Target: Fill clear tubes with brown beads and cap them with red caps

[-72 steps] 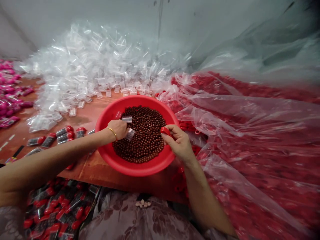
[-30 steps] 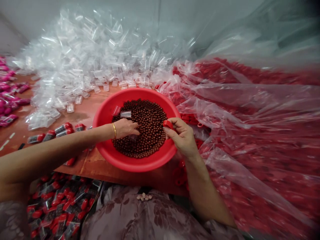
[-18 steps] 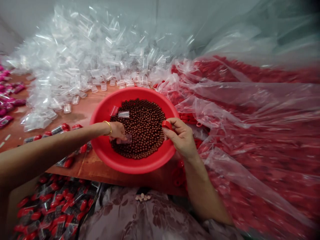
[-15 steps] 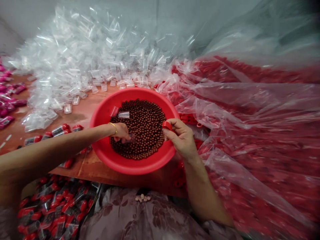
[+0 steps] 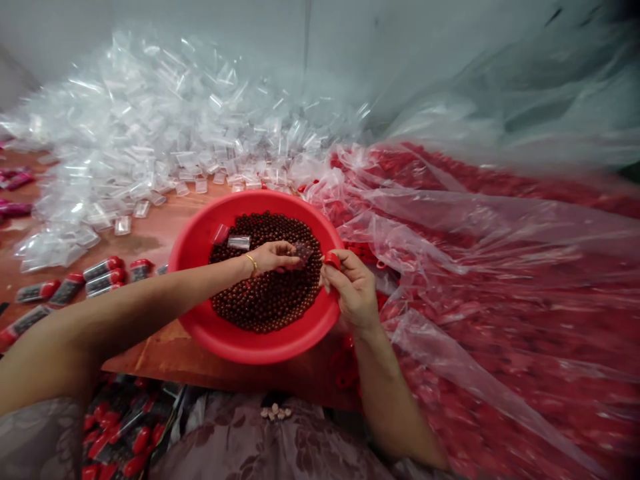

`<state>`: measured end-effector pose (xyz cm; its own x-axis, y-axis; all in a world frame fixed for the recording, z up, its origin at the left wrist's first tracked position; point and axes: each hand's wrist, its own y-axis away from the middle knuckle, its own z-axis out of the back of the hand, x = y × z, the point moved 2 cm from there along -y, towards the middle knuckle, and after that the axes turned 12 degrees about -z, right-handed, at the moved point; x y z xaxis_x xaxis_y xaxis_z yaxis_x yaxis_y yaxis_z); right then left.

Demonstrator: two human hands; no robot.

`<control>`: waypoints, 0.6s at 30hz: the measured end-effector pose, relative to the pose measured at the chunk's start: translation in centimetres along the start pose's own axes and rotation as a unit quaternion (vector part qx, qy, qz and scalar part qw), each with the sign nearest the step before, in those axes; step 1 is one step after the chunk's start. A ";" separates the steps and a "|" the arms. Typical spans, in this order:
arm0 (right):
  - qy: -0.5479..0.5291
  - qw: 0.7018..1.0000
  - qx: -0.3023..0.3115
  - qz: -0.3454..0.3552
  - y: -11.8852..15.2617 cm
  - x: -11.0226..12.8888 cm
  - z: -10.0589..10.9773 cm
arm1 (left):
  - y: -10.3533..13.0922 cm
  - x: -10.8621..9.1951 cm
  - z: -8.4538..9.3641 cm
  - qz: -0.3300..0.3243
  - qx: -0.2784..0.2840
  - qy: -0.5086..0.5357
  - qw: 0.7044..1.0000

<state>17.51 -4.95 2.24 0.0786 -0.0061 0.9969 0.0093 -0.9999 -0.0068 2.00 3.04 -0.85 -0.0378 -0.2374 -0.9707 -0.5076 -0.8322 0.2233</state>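
My left hand (image 5: 276,257), with a gold bangle at the wrist, is closed on a clear plastic tube (image 5: 303,253) above the beads. Dark contents seem to show through the tube, though it is slightly blurred. Close to its right, my right hand (image 5: 354,283) pinches a red cap (image 5: 332,261) at the bowl's right rim. A small gap separates tube and cap. Below both hands is a red plastic bowl (image 5: 260,355) holding many round brown beads (image 5: 265,303). Two other clear tubes, one of them this tube (image 5: 239,242), lie on the beads at the left.
A large heap of clear tubes (image 5: 150,127) covers the back of the table. Plastic sheeting (image 5: 450,267) drapes over piled red pieces at the right. Filled red-capped tubes (image 5: 103,268) lie left of the bowl, with more (image 5: 125,433) below the table edge. Pink items (image 5: 15,179) are far left.
My left hand has risen from the beads and moved right with the clear tube, close to the red cap. My right hand keeps its pinch on the cap. The view has shifted slightly.
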 end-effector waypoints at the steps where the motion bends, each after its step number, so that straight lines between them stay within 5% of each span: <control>1: -0.017 1.000 0.000 0.000 0.0 0.0 0.0 | 0.6 -0.7 0.3 -0.027 0.010 0.018 0.999; 9: -0.044 0.999 -0.009 -0.012 -0.4 -0.4 -0.2 | 5.5 -3.2 1.3 -0.128 0.082 0.138 0.979; 18: 0.058 0.998 -0.004 -0.009 -0.5 -0.5 -0.3 | 7.3 -2.8 0.3 -0.127 0.046 0.177 0.975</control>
<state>17.19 -4.47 1.80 -0.0370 0.0112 0.9993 0.0017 -0.9999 0.0113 -1.84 -2.20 3.51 0.3898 -0.2007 -0.8988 -0.5373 -0.8422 -0.0449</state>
